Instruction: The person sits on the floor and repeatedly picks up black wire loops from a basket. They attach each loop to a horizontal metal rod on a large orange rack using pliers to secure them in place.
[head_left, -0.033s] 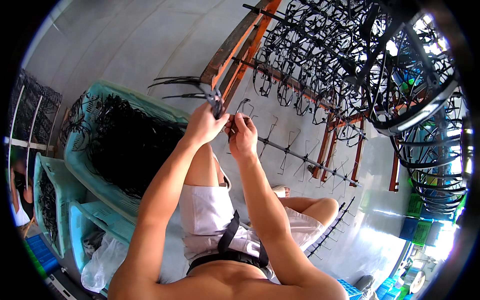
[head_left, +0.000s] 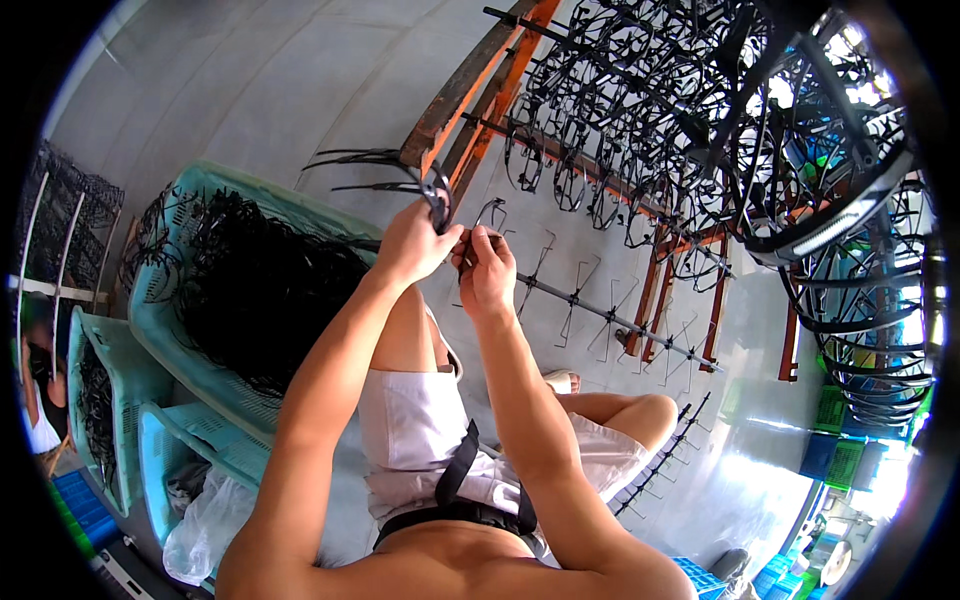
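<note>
My left hand (head_left: 412,245) is raised in front of me and grips a bunch of black eyeglass frames (head_left: 436,203), whose thin arms (head_left: 352,160) stick out to the left. My right hand (head_left: 488,272) is right beside it, fingertips touching the left hand's. It pinches a single thin black frame (head_left: 491,212) that stands up from the fingers. Just beyond both hands a grey metal rod with empty wire hooks (head_left: 603,312) runs across the floor.
An orange wooden rack (head_left: 470,95) carries rods hung with many black frames (head_left: 660,110). A teal basket (head_left: 170,330) heaped with black frames sits at my left, with more teal crates (head_left: 100,400) behind it. Another hooked rod (head_left: 660,460) lies by my right knee. Blue and green crates (head_left: 835,455) stand at the right.
</note>
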